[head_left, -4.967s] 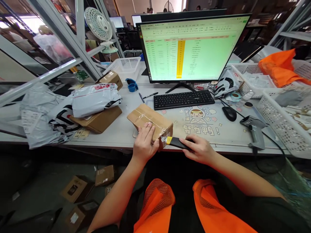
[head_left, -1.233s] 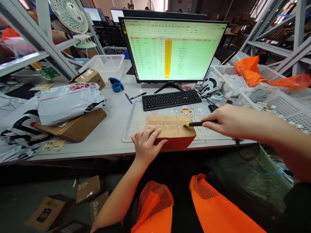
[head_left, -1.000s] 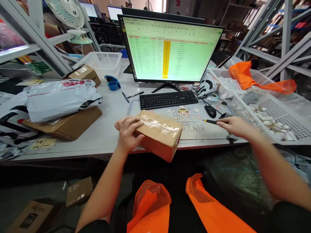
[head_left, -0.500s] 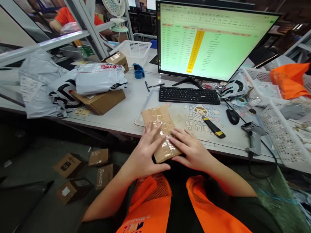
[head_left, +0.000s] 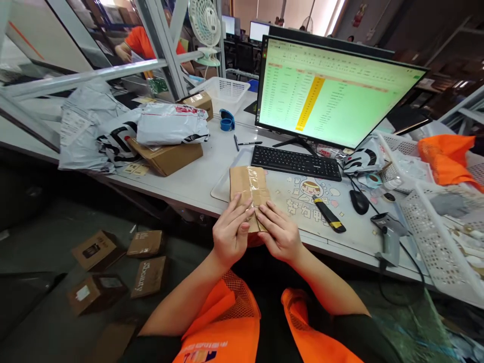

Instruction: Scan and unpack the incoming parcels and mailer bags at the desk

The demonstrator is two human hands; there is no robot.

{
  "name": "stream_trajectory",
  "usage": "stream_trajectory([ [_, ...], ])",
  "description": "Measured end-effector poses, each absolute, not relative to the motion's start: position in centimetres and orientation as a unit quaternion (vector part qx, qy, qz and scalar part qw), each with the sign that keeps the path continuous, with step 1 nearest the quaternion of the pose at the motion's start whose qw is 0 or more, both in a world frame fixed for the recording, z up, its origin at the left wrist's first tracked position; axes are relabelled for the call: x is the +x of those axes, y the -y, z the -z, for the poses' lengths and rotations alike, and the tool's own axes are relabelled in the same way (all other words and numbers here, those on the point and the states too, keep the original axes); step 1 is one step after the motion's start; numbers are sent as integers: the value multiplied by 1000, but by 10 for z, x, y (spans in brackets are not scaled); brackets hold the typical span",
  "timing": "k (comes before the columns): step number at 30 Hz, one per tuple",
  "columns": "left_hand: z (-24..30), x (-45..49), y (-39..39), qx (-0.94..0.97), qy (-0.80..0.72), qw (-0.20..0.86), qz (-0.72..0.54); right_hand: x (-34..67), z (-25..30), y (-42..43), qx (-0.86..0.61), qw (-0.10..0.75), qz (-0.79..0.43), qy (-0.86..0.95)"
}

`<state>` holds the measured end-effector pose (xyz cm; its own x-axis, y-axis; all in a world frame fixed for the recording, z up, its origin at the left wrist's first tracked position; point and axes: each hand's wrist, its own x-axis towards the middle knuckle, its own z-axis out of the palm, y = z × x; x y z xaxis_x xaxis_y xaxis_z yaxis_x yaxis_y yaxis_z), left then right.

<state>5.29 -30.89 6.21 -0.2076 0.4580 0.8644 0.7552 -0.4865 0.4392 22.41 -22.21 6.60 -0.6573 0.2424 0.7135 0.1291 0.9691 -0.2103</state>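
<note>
A taped cardboard box [head_left: 248, 186] lies lengthways on the desk mat at the table's near edge. My left hand [head_left: 230, 233] and my right hand [head_left: 279, 232] both rest on its near end, fingers curled with the tips pressed at the taped centre seam. A black and yellow utility knife [head_left: 329, 215] lies loose on the mat, just right of my right hand.
A keyboard [head_left: 295, 163], monitor [head_left: 333, 96], mouse [head_left: 358, 201] and barcode scanner [head_left: 389, 234] stand behind and to the right. White baskets [head_left: 434, 222] are at far right. Parcels and poly bags [head_left: 171, 130] pile at left. Small boxes [head_left: 145, 282] litter the floor.
The knife was put down on the mat. The box was lifted, turned lengthways and set at the table edge. Both hands moved onto its near end at the seam.
</note>
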Motion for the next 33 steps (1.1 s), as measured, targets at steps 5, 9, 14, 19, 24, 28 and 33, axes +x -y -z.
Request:
stream_trajectory([
  [5, -52, 26, 289, -625, 432, 128, 637, 216, -88, 219, -157, 326, -28, 932],
  [9, -58, 2, 276, -691, 394, 91, 599, 205, -119, 192, -47, 264, -89, 959],
  [14, -57, 10, 268, -663, 419, 63, 617, 191, -109, 163, 11, 337, -106, 935],
  [19, -53, 9, 258, -326, 592, -85, 732, 210, -44, 165, -78, 402, -72, 910],
  [24, -57, -24, 238, -202, 545, -275, 766, 225, 0, 209, -100, 432, -49, 895],
  [28, -72, -30, 242, -356, 605, -25, 712, 223, -45, 236, -51, 414, -69, 906],
  [33, -105, -11, 270, -769, 497, 89, 392, 223, -159, 201, -182, 216, -88, 955],
])
